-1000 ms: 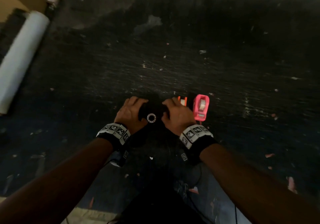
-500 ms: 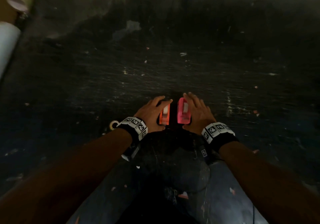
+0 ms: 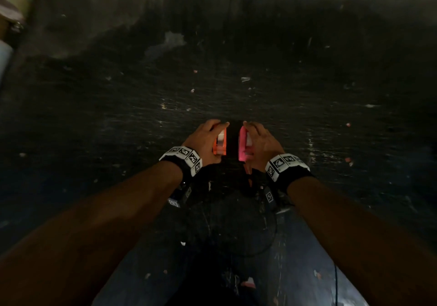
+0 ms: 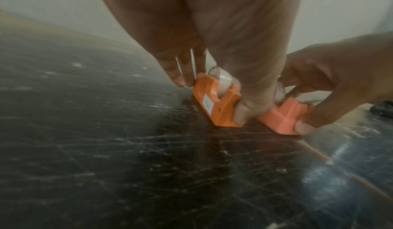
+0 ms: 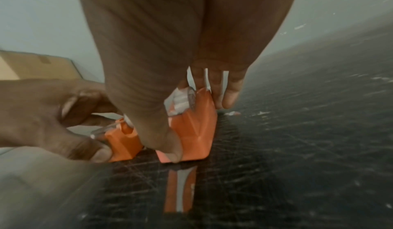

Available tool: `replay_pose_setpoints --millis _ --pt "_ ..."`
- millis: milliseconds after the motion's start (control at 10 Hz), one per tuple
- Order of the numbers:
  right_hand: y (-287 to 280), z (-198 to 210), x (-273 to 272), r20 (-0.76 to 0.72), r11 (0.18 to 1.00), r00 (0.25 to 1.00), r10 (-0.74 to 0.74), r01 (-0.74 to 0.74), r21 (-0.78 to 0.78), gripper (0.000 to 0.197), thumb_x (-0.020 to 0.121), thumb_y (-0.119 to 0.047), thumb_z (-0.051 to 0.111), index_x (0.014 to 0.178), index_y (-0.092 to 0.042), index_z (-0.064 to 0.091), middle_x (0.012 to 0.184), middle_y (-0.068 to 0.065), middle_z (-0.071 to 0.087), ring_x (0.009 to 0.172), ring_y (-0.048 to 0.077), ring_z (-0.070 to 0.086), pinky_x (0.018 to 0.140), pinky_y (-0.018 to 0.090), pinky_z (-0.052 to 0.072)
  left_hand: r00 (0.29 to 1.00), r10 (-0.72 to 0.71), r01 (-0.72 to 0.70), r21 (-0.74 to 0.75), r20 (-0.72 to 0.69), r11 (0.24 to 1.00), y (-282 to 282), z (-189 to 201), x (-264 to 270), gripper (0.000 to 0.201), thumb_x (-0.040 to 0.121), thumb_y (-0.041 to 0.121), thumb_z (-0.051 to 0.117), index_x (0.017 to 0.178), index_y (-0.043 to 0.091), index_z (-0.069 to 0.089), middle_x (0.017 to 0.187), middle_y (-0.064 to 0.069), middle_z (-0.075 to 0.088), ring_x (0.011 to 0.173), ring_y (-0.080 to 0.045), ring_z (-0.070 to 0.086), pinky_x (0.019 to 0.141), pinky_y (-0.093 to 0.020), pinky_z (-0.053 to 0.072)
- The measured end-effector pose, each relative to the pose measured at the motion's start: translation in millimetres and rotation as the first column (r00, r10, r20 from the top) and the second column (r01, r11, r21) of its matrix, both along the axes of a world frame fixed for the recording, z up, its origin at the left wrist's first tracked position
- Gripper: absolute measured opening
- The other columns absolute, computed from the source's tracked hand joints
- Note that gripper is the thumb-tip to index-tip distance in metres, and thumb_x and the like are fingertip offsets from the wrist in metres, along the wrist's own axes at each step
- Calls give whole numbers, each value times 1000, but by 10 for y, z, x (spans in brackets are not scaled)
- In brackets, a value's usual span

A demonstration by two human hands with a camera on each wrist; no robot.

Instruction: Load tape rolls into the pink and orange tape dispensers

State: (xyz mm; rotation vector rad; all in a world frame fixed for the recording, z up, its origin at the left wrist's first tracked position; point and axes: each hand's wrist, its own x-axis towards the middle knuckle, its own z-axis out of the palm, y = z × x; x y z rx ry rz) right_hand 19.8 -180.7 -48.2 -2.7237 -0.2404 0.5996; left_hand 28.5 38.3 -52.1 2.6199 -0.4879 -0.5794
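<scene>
Left hand [image 3: 205, 140]: it holds the orange tape dispenser [image 3: 220, 145]. The thumb is on the side that faces the other dispenser and the fingers [image 4: 177, 74] are on the far side.
Right hand [image 3: 262, 143]: it holds the pink tape dispenser [image 3: 243, 146]. The thumb is on the inner side and the fingers [image 5: 230, 94] reach down the outer side.
Orange tape dispenser: it stands on the table [image 3: 118, 116], near the edge closest to the person, about the middle of that edge. A clear tape roll [image 4: 221, 83] sits in it and sticks up out of the top.
Pink tape dispenser: it stands on the table just beside the orange one, on its right. There is a small dark gap between them, so they are not touching. It has a white tape roll [image 5: 180, 101] in it. In the wrist views it looks more orange than pink, maybe because the light is dim.
Table: it is dark, shiny and full of scratches. Small bits of paper lie here and there on it.
Far left edge of the table: a big white roll [image 3: 4, 57] shows only a little, and I cannot tell what it is made of.
Wrists: each one has a black band [image 3: 184, 161] with black and white square marks.
</scene>
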Motion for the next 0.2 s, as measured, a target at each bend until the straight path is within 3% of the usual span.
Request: replay_pose_setpoints --millis 100,200 --pt "17 10 -19 -23 1000 1000 10 -10 -5 118 69 -18 83 159 -23 7 166 5 10 148 34 29 116 48 37 1000 -8 9 6 -12 1000 7 42 -20 116 69 22 89 160 28 17 168 -6 11 151 -32 26 118 -47 38" --pt "-48 10 -78 -40 1000 999 -28 28 -5 131 64 -25 88 157 -32 -5 169 0 -4 153 32 17 118 55 32 999 0 1 19 -36 1000 50 52 -87 129 66 30 92 160 34 5 170 -4 2 155 -33 17 121 -51 32"
